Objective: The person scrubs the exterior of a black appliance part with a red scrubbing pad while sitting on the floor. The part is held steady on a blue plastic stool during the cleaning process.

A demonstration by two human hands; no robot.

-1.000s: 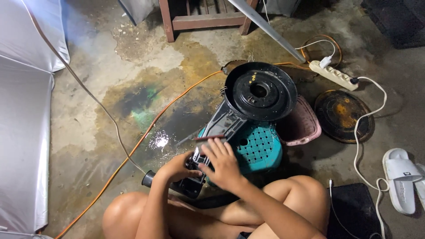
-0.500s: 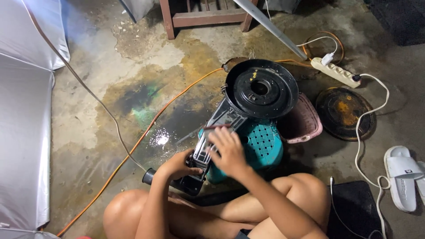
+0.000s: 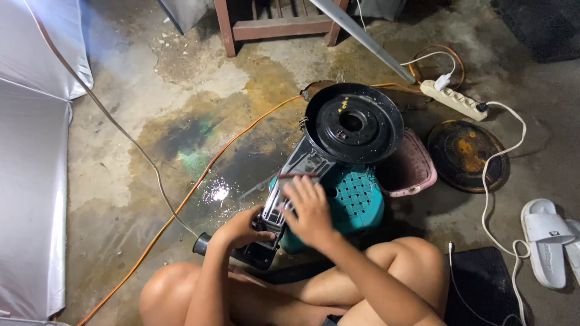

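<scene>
At centre frame, 2 bare hands work on 1 black machine body [image 3: 302,175] that lies tilted across 1 teal plastic stool [image 3: 356,202]. The left hand [image 3: 241,229] is curled around the lower, near end of the body, just beside a short black tube [image 3: 201,244] that projects toward the wet floor; what the fingers clasp underneath cannot be told. The right hand [image 3: 311,208] lies flat on the upper face of the body with fingers spread, gripping nothing. At the far end of the body sits 1 round black disc housing [image 3: 353,122] with a central hole, raised above the stool. Just beside the stool lies 1 pink basket [image 3: 414,172], and near that, on the floor, 1 rusty round plate [image 3: 468,154]. Behind it lies 1 white power strip [image 3: 454,99] with 1 white cable [image 3: 501,181] running toward the knees. 1 orange cable [image 3: 199,187] crosses the stained concrete floor [image 3: 121,181] diagonally. At right lies 1 white slipper [image 3: 547,241], with the edge of what may be a 2nd cut off by the frame. At top stands 1 wooden frame [image 3: 275,27]; silver sheeting [image 3: 30,181] fills the left edge.
</scene>
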